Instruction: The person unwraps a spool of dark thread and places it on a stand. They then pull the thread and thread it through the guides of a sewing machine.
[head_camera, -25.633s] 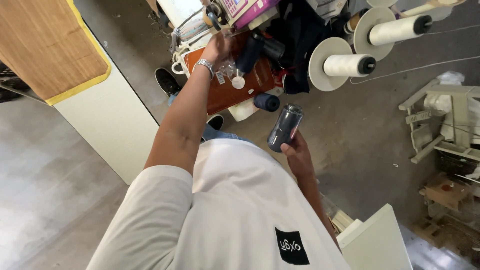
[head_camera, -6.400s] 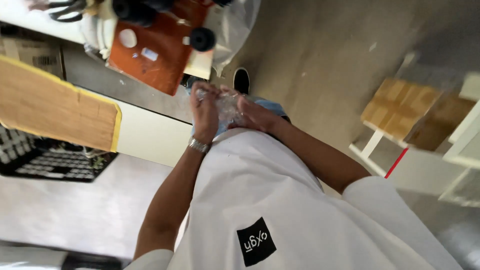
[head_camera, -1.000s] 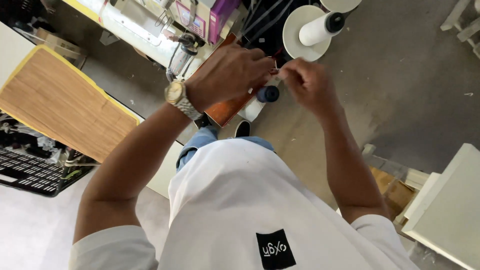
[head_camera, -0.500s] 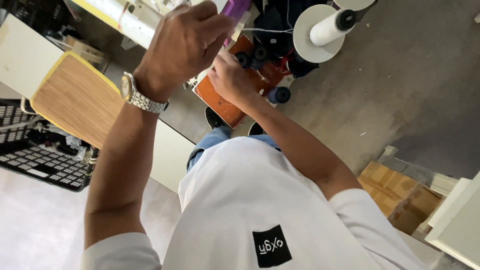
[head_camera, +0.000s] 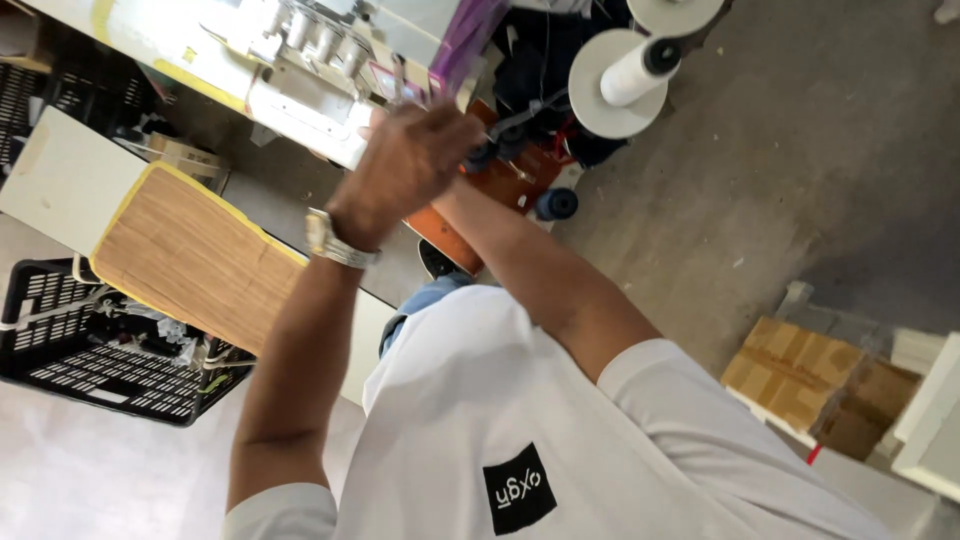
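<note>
Both arms are raised toward the sewing machine (head_camera: 330, 60) at the top of the view. The left hand (head_camera: 415, 160), with a metal wristwatch (head_camera: 340, 240) on the wrist, is lifted with its back to the camera and the fingers curled inward; whether anything is pinched between them cannot be told, since the fingertips are turned away. The right hand is hidden behind the left one, so only the right forearm (head_camera: 530, 265) is seen, running up under it; its grip cannot be judged. Work of this kind, apparently fine handling of thread near the machine's front, is best done with both hands kept close together, the thread held taut but not jerked, and the fingertips kept away from the moving parts. The dark spools (head_camera: 495, 150) on the orange tray (head_camera: 510, 180) lie just beyond the left hand's knuckles, near to touching it in the view, though contact cannot be confirmed. One more dark spool (head_camera: 556, 203) sits at the tray's edge, slightly to the right of the forearm. A large white thread cone (head_camera: 635, 70) on a round white stand is placed further right, apart from both hands. A wood-topped table (head_camera: 190, 255) and a black plastic crate (head_camera: 100, 340) are noted at the left, well apart from the hands, and cardboard boxes (head_camera: 815, 385) at the lower right.
</note>
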